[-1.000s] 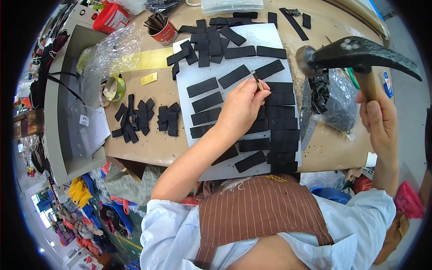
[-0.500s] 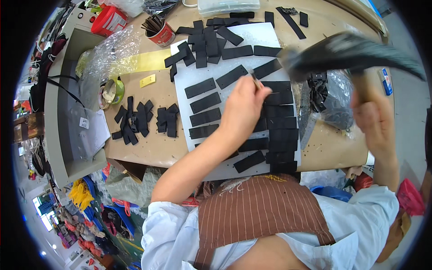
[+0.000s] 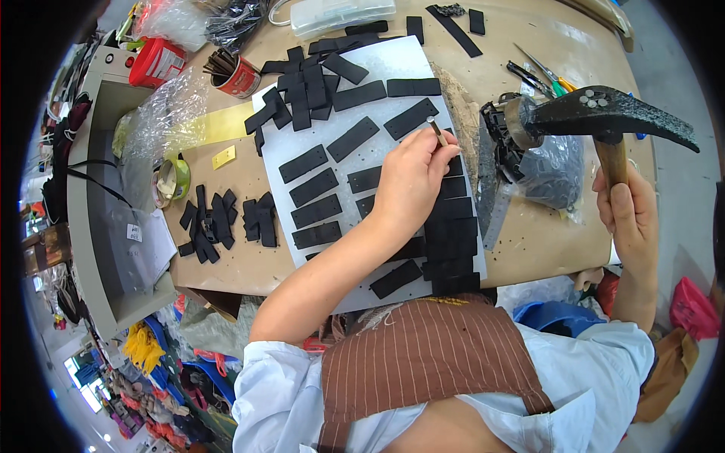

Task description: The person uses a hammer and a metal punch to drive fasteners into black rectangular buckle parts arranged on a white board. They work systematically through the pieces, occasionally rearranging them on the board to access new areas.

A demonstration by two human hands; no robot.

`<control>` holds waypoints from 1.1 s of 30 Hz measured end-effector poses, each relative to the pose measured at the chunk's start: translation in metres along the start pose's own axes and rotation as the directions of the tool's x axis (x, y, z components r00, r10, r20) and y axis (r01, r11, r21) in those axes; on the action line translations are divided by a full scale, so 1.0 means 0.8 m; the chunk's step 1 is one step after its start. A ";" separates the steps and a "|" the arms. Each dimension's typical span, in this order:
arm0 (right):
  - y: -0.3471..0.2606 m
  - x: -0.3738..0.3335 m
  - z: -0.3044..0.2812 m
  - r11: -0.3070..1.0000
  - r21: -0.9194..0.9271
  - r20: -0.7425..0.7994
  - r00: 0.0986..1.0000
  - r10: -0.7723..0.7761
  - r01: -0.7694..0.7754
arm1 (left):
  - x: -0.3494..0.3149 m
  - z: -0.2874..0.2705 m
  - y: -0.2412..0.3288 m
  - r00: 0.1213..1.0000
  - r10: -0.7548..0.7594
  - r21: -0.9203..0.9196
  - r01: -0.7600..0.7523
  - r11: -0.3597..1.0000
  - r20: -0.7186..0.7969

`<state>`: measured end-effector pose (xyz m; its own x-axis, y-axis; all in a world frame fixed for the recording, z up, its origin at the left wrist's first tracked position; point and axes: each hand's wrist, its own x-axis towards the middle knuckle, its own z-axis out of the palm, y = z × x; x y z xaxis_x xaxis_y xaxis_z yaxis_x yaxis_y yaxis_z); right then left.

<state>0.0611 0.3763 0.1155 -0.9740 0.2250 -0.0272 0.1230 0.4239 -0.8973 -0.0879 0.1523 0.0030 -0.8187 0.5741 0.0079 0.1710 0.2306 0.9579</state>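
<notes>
My left hand (image 3: 408,170) is closed around a thin metal punch (image 3: 436,131), its bright end sticking up between thumb and fingers. The tip is hidden behind my hand, above the right-hand part of a white board (image 3: 291,143). In my right hand (image 3: 638,211) I grip the wooden handle of a hammer (image 3: 604,113), its dark head raised off the board to the right of the punch. Flat black strips (image 3: 314,187) lie in rows on the board, several with small holes near their ends. An overlapping column of strips (image 3: 451,238) lies below my left hand.
Smaller black pieces (image 3: 217,220) lie left of the board. A red tin of rods (image 3: 236,78), a red tub (image 3: 156,63) and green tape (image 3: 176,178) stand at the left. Right of the board are a metal ruler (image 3: 496,219), a plastic bag (image 3: 557,170) and pointed tools (image 3: 532,72).
My right hand and hammer have moved slightly, from blurred to sharp. The whole bench appears shifted left in view. My left hand still holds the punch, now near the right-hand strips.
</notes>
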 end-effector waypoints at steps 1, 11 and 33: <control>0.002 0.001 -0.001 1.000 0.004 0.007 1.000 -0.003 0.003 | 0.000 0.000 0.002 1.000 -0.008 -0.016 0.008 1.000 -0.002; -0.037 0.021 -0.108 0.937 0.171 -0.172 0.946 -0.276 0.305 | 0.000 0.002 -0.008 0.979 0.199 0.172 -0.190 0.967 -0.035; -0.062 0.005 -0.102 0.939 0.076 -0.324 0.899 -0.295 0.335 | -0.006 0.002 -0.004 0.941 0.337 0.296 -0.324 0.899 0.005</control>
<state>0.0663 0.4278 0.1960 -0.8500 0.3618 0.3829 -0.2255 0.4069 -0.8852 -0.0837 0.1497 -0.0007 -0.7102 0.6224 0.3289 0.5808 0.2539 0.7735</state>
